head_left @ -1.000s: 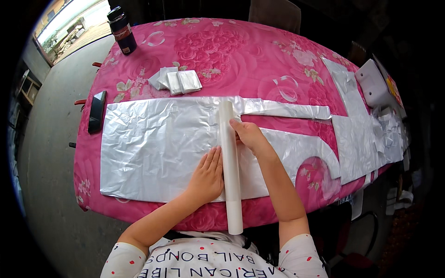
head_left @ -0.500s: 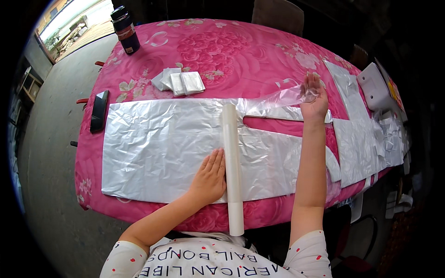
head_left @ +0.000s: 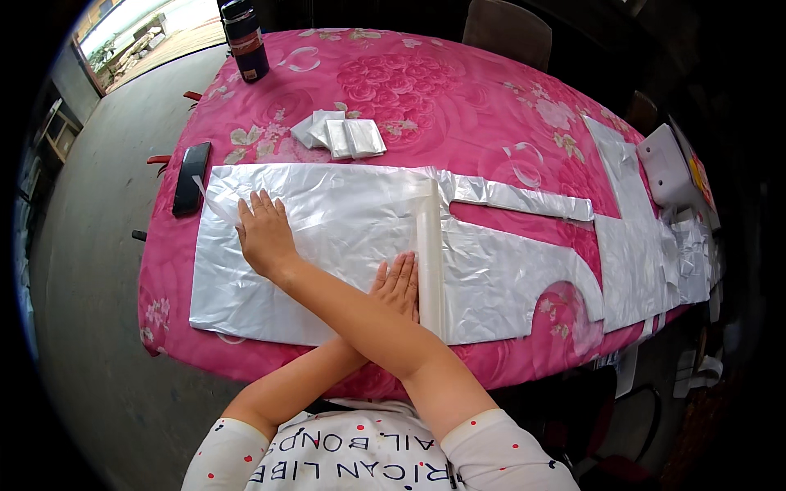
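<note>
A silvery-white plastic sheet [head_left: 499, 282], cut with a long strap and a curved opening like a disposable apron, lies flat. Across it rests a pale tube [head_left: 430, 270], its lower part hidden by my right forearm. My left hand [head_left: 399, 288] presses flat against the sheet with fingers stretched, right beside the tube. Crossing over my left arm, my right hand [head_left: 266, 233] is low above the sheet's left half. A strip of clear plastic film [head_left: 214, 203] sticks out past its thumb side and seems held there; the fingers look fairly straight.
Several small folded plastic packets [head_left: 348, 135] lie behind the sheet. A phone [head_left: 191, 180] is at the left edge, a dark bottle [head_left: 246, 45] at the far left. More plastic sheets [head_left: 626, 245] and a white container [head_left: 667, 164] sit at the right. A pink floral cloth [head_left: 475, 90] covers the table.
My right hand has swung from the far right across to the left, carrying the clear film over the tube. My left hand remains flat beside the tube.
</note>
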The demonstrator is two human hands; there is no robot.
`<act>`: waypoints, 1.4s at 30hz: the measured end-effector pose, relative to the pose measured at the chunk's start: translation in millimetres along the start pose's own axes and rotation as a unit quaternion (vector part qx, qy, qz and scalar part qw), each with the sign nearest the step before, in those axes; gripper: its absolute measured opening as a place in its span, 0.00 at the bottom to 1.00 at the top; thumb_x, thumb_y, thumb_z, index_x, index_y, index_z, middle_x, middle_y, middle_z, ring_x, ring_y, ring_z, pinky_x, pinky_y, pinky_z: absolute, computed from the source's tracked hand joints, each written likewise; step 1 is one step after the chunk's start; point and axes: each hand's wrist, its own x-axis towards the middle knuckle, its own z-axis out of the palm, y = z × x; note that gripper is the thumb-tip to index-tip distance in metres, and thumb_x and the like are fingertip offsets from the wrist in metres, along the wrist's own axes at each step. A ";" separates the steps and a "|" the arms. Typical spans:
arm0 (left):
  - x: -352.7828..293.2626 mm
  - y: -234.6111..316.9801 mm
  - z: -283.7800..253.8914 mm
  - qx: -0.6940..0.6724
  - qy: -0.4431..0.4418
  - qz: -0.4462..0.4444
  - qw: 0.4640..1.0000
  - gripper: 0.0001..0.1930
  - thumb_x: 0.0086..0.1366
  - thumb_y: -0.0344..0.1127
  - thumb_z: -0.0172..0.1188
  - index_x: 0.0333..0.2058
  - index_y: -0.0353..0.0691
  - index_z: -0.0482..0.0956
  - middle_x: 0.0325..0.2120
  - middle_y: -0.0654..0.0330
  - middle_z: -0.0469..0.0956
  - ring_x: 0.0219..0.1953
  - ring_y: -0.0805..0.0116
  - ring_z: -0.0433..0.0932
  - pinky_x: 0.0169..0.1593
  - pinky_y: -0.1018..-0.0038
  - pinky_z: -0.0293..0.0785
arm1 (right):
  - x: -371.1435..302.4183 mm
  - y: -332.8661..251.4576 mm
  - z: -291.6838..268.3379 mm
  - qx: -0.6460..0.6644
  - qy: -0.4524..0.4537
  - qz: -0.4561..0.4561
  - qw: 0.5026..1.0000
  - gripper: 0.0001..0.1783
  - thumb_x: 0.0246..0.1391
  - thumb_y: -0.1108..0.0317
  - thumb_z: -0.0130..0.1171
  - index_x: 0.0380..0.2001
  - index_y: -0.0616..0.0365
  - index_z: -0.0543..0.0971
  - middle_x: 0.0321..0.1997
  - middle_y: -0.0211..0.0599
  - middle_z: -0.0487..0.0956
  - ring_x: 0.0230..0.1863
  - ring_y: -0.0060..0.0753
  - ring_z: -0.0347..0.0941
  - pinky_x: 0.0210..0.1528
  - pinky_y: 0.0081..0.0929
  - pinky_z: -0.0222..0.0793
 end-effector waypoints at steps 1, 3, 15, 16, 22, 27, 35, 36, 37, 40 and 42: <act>1.5 2.0 -4.8 -0.022 -0.020 -0.010 1.000 0.31 0.60 0.39 0.42 0.59 0.24 0.53 0.62 0.43 0.52 0.66 0.53 0.48 0.65 0.54 0.41 | -2.5 -0.2 7.5 -0.001 -0.026 0.024 0.999 0.31 0.57 0.57 0.48 0.58 0.66 0.61 0.64 0.56 0.56 0.67 0.53 0.46 0.67 0.44 0.40; 0.4 0.7 -1.9 -0.040 -0.009 -0.016 0.999 0.32 0.59 0.37 0.45 0.60 0.25 0.53 0.62 0.42 0.52 0.67 0.52 0.46 0.66 0.55 0.40 | -10.5 -4.9 14.1 -0.019 -0.078 0.049 0.996 0.39 0.54 0.54 0.52 0.61 0.69 0.54 0.65 0.62 0.51 0.69 0.55 0.40 0.67 0.44 0.39; 69.4 -59.8 -43.9 -0.773 0.091 -0.211 0.591 0.26 0.67 0.45 0.41 0.56 0.29 0.58 0.56 0.51 0.62 0.59 0.61 0.60 0.62 0.67 0.57 | -160.6 57.5 -201.0 0.009 0.155 -0.038 0.987 0.20 0.52 0.66 0.56 0.48 0.61 0.72 0.54 0.43 0.71 0.58 0.48 0.63 0.59 0.39 0.59; 82.1 -53.6 -48.2 -0.787 0.087 -0.236 0.563 0.29 0.68 0.47 0.40 0.56 0.27 0.56 0.57 0.49 0.61 0.61 0.60 0.59 0.62 0.67 0.55 | -175.5 72.3 -205.3 0.005 0.156 -0.015 0.988 0.19 0.53 0.65 0.55 0.47 0.61 0.73 0.54 0.43 0.71 0.57 0.47 0.64 0.58 0.40 0.59; 117.9 -67.5 -41.3 -0.841 0.008 -0.361 0.403 0.38 0.67 0.55 0.34 0.61 0.24 0.42 0.60 0.43 0.53 0.64 0.56 0.54 0.65 0.66 0.51 | -229.1 110.7 -212.9 -0.045 0.022 -0.006 0.999 0.24 0.53 0.60 0.54 0.51 0.61 0.71 0.57 0.46 0.68 0.58 0.50 0.63 0.58 0.38 0.60; 110.7 -84.8 -43.5 -0.786 -0.005 -0.350 0.510 0.36 0.67 0.53 0.40 0.59 0.25 0.49 0.58 0.44 0.58 0.60 0.58 0.60 0.61 0.67 0.58 | -222.7 113.8 -207.8 -0.121 -0.119 -0.084 0.982 0.32 0.55 0.50 0.48 0.58 0.59 0.64 0.65 0.44 0.59 0.66 0.50 0.52 0.65 0.40 0.48; -11.6 -149.8 -140.8 -0.653 0.088 -0.287 0.696 0.20 0.68 0.42 0.44 0.49 0.32 0.68 0.45 0.52 0.74 0.46 0.67 0.75 0.50 0.72 0.71 | -146.6 32.7 -115.2 -0.076 -0.255 -0.240 0.934 0.41 0.56 0.36 0.35 0.60 0.60 0.61 0.66 0.46 0.55 0.70 0.47 0.39 0.69 0.46 0.28; -32.7 -158.2 -153.9 -0.639 0.102 -0.297 0.702 0.20 0.69 0.43 0.44 0.49 0.32 0.68 0.44 0.52 0.75 0.45 0.67 0.75 0.48 0.73 0.71 | -139.6 5.1 -100.9 0.017 -0.280 -0.294 0.914 0.40 0.56 0.38 0.37 0.57 0.63 0.63 0.65 0.49 0.57 0.70 0.48 0.42 0.69 0.46 0.34; -54.2 -167.0 -161.4 -0.625 0.118 -0.314 0.705 0.20 0.69 0.43 0.43 0.49 0.32 0.68 0.44 0.52 0.75 0.44 0.67 0.75 0.48 0.73 0.72 | -138.0 -18.8 -87.4 0.119 -0.297 -0.335 0.886 0.38 0.57 0.40 0.40 0.56 0.64 0.64 0.63 0.51 0.59 0.68 0.49 0.46 0.67 0.46 0.41; -127.8 -183.2 -179.8 -0.582 0.163 -0.369 0.706 0.20 0.69 0.43 0.43 0.49 0.32 0.69 0.43 0.52 0.75 0.43 0.69 0.76 0.47 0.74 0.72 | -122.4 -59.0 -84.8 0.241 -0.288 -0.406 0.833 0.29 0.57 0.49 0.47 0.52 0.63 0.68 0.58 0.49 0.66 0.63 0.48 0.57 0.63 0.42 0.53; -176.1 -184.6 -183.5 -0.559 0.176 -0.400 0.705 0.19 0.69 0.42 0.43 0.49 0.32 0.69 0.43 0.53 0.75 0.42 0.70 0.75 0.47 0.74 0.72 | -99.3 -48.9 -88.4 0.195 -0.219 -0.363 0.884 0.25 0.55 0.54 0.52 0.50 0.61 0.70 0.56 0.45 0.69 0.60 0.47 0.61 0.61 0.41 0.56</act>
